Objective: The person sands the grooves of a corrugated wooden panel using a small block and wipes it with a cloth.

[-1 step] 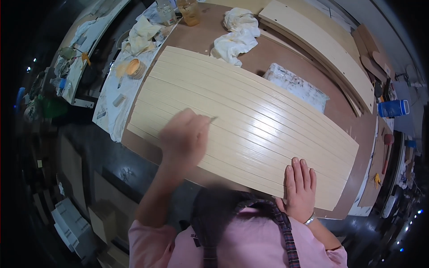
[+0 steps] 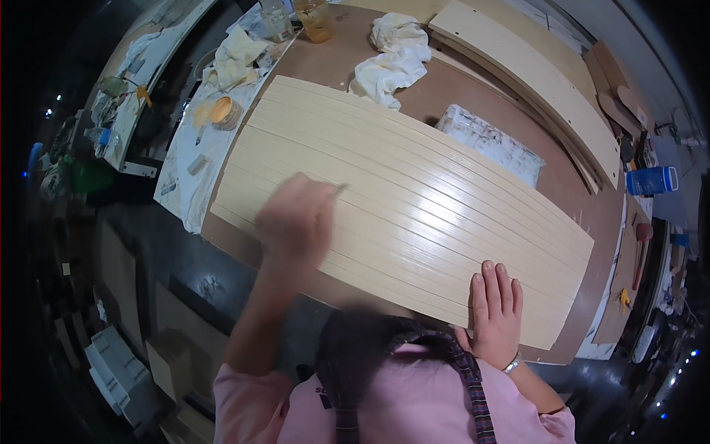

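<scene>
A large cream panel (image 2: pixel 347 244) with long parallel grooves lies across the table, glossy near its middle. Over its left part is my left hand (image 2: pixel 296 218), closed and smeared by motion. A small, thin, dark-tipped tool (image 2: pixel 342 189) sticks out of its fingers toward the panel; most of it is hidden in the fist, so its kind does not show. My right hand (image 2: pixel 497 314) rests flat on the panel's near edge at the right, fingers straight and holding nothing.
Left of the panel stand an open pot of orange-tan paste (image 2: pixel 225 112) and a pale block (image 2: pixel 197 164). Crumpled white cloths (image 2: pixel 388 72), a paint-stained white box (image 2: pixel 492 140) and stacked boards (image 2: pixel 529 78) lie beyond it. A glass jar (image 2: pixel 313 21) stands at the far left.
My left hand, with the thin tool in it, has shifted a little to the left and slightly away from me. My right hand and the panel have not moved.
</scene>
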The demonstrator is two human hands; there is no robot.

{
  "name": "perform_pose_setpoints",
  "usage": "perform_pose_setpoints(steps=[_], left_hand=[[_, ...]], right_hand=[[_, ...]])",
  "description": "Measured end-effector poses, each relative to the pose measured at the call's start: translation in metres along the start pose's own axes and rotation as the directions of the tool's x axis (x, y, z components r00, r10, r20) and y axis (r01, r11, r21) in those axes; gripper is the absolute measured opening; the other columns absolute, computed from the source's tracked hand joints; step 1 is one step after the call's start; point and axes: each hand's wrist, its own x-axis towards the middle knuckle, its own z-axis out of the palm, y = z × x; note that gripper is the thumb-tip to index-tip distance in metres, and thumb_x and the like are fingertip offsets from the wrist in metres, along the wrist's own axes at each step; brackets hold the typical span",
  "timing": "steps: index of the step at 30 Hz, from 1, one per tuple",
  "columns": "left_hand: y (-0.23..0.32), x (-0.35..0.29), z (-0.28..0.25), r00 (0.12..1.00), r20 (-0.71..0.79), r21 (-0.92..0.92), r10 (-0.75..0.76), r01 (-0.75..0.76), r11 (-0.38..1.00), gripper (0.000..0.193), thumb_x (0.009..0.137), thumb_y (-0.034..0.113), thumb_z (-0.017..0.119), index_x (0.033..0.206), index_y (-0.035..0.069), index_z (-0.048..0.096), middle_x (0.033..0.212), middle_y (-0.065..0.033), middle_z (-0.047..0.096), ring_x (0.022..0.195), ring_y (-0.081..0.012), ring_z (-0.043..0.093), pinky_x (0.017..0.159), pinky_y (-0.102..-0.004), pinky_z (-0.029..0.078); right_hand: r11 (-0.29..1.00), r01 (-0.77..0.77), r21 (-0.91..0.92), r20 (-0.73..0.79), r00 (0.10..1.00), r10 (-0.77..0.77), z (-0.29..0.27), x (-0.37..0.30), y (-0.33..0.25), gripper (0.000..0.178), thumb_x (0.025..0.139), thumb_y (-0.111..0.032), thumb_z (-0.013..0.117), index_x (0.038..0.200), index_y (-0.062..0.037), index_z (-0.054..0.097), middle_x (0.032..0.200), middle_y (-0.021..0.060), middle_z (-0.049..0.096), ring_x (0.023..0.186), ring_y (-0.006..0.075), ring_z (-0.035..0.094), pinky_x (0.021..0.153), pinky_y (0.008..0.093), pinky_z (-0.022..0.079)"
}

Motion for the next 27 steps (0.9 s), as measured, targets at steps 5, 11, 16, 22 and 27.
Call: perform_pose_setpoints(steps=[5, 11, 16, 22, 27], left_hand=[[0.005, 0.006, -0.002, 0.997, -0.07, 0.138, -0.026, 0.036, 0.99, 0.017, 0.084, -0.003, 0.065, 0.099, 0.004, 0.07, 0.084, -0.013, 0.063, 0.079, -0.0339, 0.063, 0.07, -0.04, 0.051], [0.019, -0.002, 0.016, 0.98, -0.159, 0.102, -0.115, 0.132, 0.986, 0.013, 0.084, 0.0, 0.068, 0.095, 0.005, 0.072, 0.083, -0.0116, 0.063, 0.08, -0.0325, 0.063, 0.071, -0.0387, 0.051], [0.011, 0.001, 0.019, 0.969, -0.222, 0.124, -0.112, 0.142, 0.982, 0.009, 0.083, 0.001, 0.069, 0.092, 0.003, 0.071, 0.083, -0.0137, 0.063, 0.078, -0.0333, 0.063, 0.07, -0.0387, 0.05], [0.016, 0.004, 0.018, 0.98, -0.178, 0.081, -0.089, 0.105, 0.991, 0.006, 0.081, 0.0, 0.07, 0.087, 0.001, 0.068, 0.081, -0.0141, 0.062, 0.076, -0.0342, 0.063, 0.068, -0.039, 0.05], [0.017, 0.003, 0.018, 0.994, -0.103, 0.042, -0.023, 0.028, 0.999, 0.006, 0.08, -0.001, 0.069, 0.086, 0.0, 0.067, 0.078, -0.0145, 0.061, 0.074, -0.0343, 0.062, 0.066, -0.0383, 0.049]], right_hand=[[0.999, -0.002, 0.035, 0.017, 1.0, 0.002, -0.002, 0.001, 0.001, 0.092, 0.071, -0.032, 0.075, 0.149, 0.0016, 0.04, 0.159, 0.0221, 0.035, 0.148, 0.0411, 0.032, 0.115, 0.0601, 0.025], [0.997, 0.026, 0.071, 0.062, 0.998, -0.031, -0.003, 0.0, 0.002, 0.097, 0.071, -0.028, 0.075, 0.153, 0.0027, 0.034, 0.161, 0.0253, 0.029, 0.149, 0.0437, 0.028, 0.118, 0.0592, 0.021], [0.996, 0.038, 0.083, 0.005, 0.999, -0.039, -0.004, 0.001, 0.003, 0.092, 0.071, -0.032, 0.079, 0.149, 0.0001, 0.041, 0.16, 0.0227, 0.033, 0.148, 0.0408, 0.031, 0.115, 0.0598, 0.025], [0.996, 0.04, 0.081, 0.006, 0.999, -0.041, -0.002, -0.001, 0.005, 0.093, 0.07, -0.03, 0.079, 0.149, -0.0001, 0.04, 0.16, 0.0232, 0.033, 0.148, 0.0413, 0.031, 0.115, 0.0597, 0.025], [0.998, 0.015, 0.058, -0.018, 1.0, -0.014, -0.001, 0.001, 0.003, 0.089, 0.068, -0.026, 0.078, 0.147, -0.0035, 0.045, 0.158, 0.0197, 0.039, 0.145, 0.0373, 0.037, 0.115, 0.0579, 0.027]])
